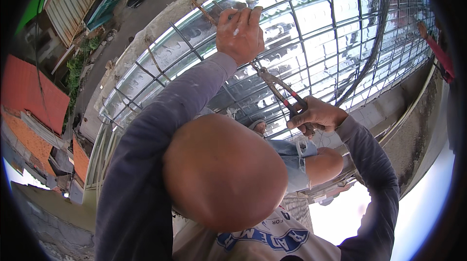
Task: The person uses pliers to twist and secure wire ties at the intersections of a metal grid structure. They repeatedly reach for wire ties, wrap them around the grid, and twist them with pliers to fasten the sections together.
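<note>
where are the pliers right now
In the head view the pliers sit right of centre, handles gripped in the right hand, jaws pointing up-left toward the left hand on the rebar grid.

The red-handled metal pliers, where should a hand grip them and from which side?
Grip the red-handled metal pliers by the two red handles at the near end, as the right hand does. The metal tip points away toward the rebar grid, so come from the handle side.
</note>
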Demonstrator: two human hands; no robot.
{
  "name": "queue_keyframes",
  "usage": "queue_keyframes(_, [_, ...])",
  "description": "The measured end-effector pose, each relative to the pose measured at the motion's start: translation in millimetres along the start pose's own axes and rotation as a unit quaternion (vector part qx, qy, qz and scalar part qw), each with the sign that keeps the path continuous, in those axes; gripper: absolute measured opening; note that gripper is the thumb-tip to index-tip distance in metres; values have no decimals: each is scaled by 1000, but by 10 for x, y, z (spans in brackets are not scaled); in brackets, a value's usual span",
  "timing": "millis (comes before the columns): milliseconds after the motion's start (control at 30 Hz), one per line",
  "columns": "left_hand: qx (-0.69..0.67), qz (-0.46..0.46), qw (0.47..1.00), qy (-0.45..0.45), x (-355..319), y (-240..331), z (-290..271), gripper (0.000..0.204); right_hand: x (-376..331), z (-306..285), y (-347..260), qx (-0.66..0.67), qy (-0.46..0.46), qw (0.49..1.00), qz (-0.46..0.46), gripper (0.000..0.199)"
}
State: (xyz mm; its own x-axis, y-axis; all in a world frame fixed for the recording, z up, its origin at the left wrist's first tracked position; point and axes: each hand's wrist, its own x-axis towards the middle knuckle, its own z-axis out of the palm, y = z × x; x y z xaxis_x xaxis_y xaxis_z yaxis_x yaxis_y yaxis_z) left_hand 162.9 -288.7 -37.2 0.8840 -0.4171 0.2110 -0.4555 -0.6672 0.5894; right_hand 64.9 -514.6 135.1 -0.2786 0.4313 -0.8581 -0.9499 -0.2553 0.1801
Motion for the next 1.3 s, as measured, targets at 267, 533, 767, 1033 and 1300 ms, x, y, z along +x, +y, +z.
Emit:
queue_keyframes(267, [18, -4, 1000, -17, 22, -37, -49, 36, -92, 100, -5, -658, 498, 476, -304, 48])
queue_keyframes(533, [16, 6, 1000, -11, 13, -38, -41, 39, 98, 336, 206, 97, 78, 991, -56, 40])
queue_keyframes(767, [30, 10, 999, -26, -3, -54, -32, 42, 108, 463, 219, -54, 188, 970, -147, 46])
queue_keyframes(1033, [33, 20, 999, -19, 17, -44, -37, 44, -158, 220, -373, -257, 159, 952, -56, 50])
queue_keyframes(1300, [27, 18, 999, -1, 6, -53, -37, 45, -116, 212, -490, -256, 170, 951, -2, 51])
